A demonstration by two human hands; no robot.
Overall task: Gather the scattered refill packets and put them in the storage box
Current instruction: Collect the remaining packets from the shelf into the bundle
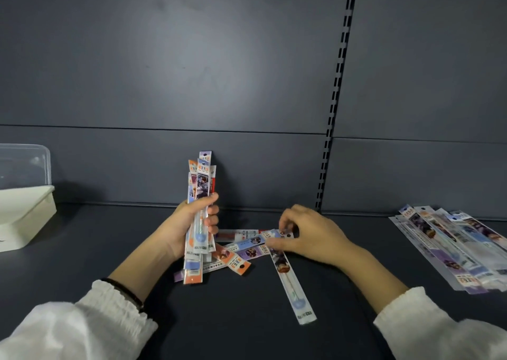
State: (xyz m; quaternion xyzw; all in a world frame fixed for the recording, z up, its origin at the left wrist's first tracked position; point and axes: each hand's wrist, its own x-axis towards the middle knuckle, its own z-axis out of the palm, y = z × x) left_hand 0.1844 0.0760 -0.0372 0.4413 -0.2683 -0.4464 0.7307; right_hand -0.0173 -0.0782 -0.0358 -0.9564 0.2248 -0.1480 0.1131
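- Shelf surface: dark, matt and flat, and it carries everything in view.
- Back panel: dark grey sheets rise from the rear edge, and a slotted upright runs down between them.
- Storage box: white, at the left edge of the surface, with its clear lid standing up behind it.
- Left hand: fingers and thumb are wrapped round a bundle of packets, held upright near the rear edge.
- Right hand: fingers are curled, and thumb and fingertips pinch the end of a pinched packet at the right side of the loose pile, mid-surface.
- Long packet: lies flat, slanting from the pile toward the front edge.
- Row of packets: lies overlapped at the right edge, well apart from the pile.
- White sleeves cover both forearms, and a dark band circles the left wrist.
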